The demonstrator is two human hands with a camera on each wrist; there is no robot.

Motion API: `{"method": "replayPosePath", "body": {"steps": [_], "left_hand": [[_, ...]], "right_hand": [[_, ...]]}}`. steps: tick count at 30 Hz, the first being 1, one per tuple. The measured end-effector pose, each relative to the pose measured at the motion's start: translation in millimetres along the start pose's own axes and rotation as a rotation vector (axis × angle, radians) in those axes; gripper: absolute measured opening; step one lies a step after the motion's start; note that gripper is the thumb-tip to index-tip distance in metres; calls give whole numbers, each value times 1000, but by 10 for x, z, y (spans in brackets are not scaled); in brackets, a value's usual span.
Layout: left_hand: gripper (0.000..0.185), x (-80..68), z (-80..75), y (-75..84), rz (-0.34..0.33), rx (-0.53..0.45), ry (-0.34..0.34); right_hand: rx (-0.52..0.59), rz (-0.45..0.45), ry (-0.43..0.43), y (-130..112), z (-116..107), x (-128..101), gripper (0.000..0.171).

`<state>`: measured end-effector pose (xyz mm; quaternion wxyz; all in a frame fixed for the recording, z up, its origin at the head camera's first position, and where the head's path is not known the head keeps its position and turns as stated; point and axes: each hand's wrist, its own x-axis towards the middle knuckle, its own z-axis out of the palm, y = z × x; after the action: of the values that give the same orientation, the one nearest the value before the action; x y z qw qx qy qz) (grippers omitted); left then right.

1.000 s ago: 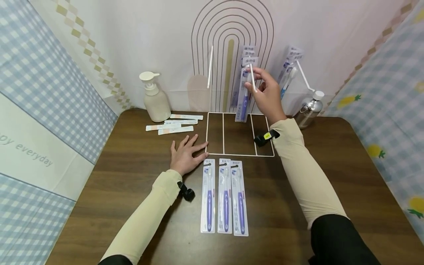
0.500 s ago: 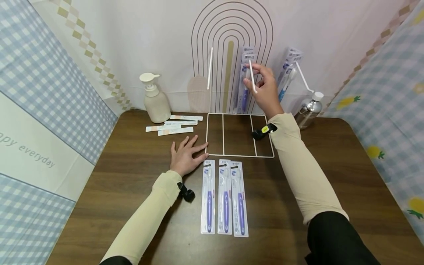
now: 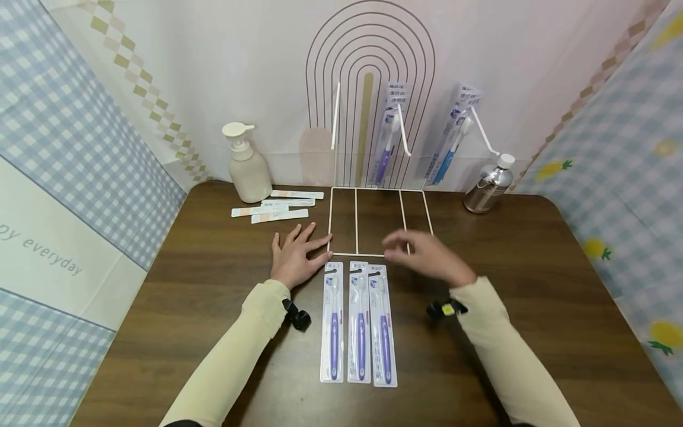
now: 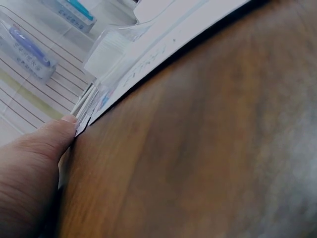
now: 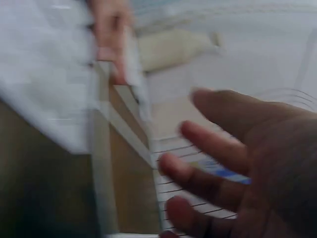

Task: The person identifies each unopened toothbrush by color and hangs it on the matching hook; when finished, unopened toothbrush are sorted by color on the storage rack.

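Observation:
My left hand point(image 3: 299, 258) lies with spread fingers on the table, thumb and index at the front left corner of a white wire rack point(image 3: 356, 222). Over the rack's front right part is my blurred right hand point(image 3: 427, 255), holding nothing; its fingers look loosely bent in the right wrist view. Three packaged purple toothbrushes lie in front of the rack: a left pack point(image 3: 332, 323), a middle pack point(image 3: 360, 323) and a right pack point(image 3: 382, 326). Several purple toothbrush packs point(image 3: 385, 151) hang on the middle hook point(image 3: 404, 130). Blue toothbrush packs point(image 3: 448, 154) hang on the right hook point(image 3: 484, 130).
The left hook point(image 3: 335, 115) carries no pack. A cream pump bottle point(image 3: 249, 172) stands left of the rack, with several thin paper sachets point(image 3: 280, 215) before it. A silver bottle point(image 3: 487, 188) with a white cap stands to the right. Patterned cloth hangs around the table.
My right hand has let go of the toothbrush pack on the middle hook and come down toward the rack's front. The pack now hangs there. My left hand has stayed put.

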<state>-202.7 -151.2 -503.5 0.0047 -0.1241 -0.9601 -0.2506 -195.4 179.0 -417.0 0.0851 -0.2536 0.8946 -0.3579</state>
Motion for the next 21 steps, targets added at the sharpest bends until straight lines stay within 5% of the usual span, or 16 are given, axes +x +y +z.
{"method": "replayPosePath", "body": {"steps": [5, 13, 21], "left_hand": [[54, 2, 2, 6, -7, 0, -4], [54, 17, -3, 16, -8, 0, -2], [54, 9, -1, 16, -6, -4, 1]], "right_hand": [[-66, -2, -88, 77, 380, -292, 40], [-106, 94, 96, 36, 724, -398, 38], [97, 94, 264, 95, 587, -434, 31]]}}
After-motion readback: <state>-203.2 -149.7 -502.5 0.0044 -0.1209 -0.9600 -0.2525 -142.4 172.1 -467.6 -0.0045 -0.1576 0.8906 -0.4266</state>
